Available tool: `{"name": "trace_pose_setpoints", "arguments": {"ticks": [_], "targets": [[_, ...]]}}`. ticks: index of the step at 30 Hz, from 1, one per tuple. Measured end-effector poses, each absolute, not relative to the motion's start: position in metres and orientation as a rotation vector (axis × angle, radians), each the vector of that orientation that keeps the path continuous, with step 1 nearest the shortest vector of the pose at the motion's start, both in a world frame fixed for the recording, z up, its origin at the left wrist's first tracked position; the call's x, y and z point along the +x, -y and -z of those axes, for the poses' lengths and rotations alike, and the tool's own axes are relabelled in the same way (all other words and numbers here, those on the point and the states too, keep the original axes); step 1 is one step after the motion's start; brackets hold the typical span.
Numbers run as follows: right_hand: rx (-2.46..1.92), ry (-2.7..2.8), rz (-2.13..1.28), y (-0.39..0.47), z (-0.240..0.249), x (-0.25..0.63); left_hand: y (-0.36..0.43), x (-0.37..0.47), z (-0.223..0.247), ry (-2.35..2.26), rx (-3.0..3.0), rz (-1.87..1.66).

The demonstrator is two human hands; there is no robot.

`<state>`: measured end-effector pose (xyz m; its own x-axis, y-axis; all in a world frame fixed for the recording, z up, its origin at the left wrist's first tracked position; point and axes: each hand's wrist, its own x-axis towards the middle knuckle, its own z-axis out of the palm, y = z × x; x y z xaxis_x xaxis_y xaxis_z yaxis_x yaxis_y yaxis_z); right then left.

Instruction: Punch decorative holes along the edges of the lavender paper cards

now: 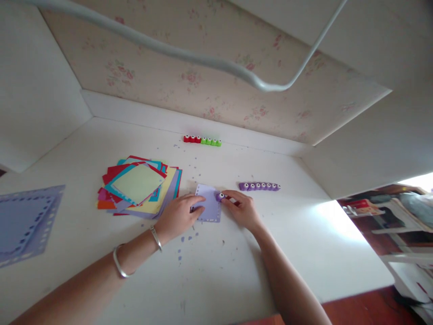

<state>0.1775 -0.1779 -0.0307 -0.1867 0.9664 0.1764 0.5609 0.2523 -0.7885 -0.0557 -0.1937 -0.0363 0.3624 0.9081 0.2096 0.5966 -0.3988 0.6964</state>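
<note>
A small lilac paper [210,207] lies on the white table, with punched holes along its left, bottom and right edges. My left hand [181,214] rests at its left side, fingers apart, thumb and forefinger touching the sheet. My right hand [241,210] holds a small purple punch [219,196] at the paper's right edge, near the top. A row of purple punches [260,186] stands to the right, beyond my right hand. Red and green punches [202,141] form another row near the back wall.
A pile of coloured papers [138,183] lies left of my left hand. Larger lilac sheets with punched borders [23,221] are at the far left. Small paper bits [182,239] are scattered about. A white cable [169,53] hangs across the upper view. Shelves with items [389,212] stand at right.
</note>
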Motion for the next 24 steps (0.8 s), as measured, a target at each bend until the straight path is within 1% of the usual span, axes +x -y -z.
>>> {"name": "trace_pose_setpoints", "arguments": {"ticks": [6, 10, 13, 19, 24], "targets": [[-1.394, 1.817, -0.812, 0.177, 0.032, 0.18, 0.206, -0.05, 0.035, -1.529, 2.348, -0.905], [-1.432, 1.729, -0.892, 0.174, 0.03, 0.182, 0.214, -0.044, 0.031, -1.289, 2.555, -0.789], [-1.48, 1.682, -0.945, 0.167, 0.026, 0.184, 0.216, -0.043, 0.032, -1.173, 2.604, -0.698], [-1.513, 1.918, -1.17, 0.151, 0.012, 0.185, 0.215, -0.045, 0.034, -1.154, 2.649, -0.623], [-1.47, 2.016, -1.215, 0.143, 0.005, 0.186, 0.215, -0.046, 0.034, -1.14, 2.63, -0.644]]}}
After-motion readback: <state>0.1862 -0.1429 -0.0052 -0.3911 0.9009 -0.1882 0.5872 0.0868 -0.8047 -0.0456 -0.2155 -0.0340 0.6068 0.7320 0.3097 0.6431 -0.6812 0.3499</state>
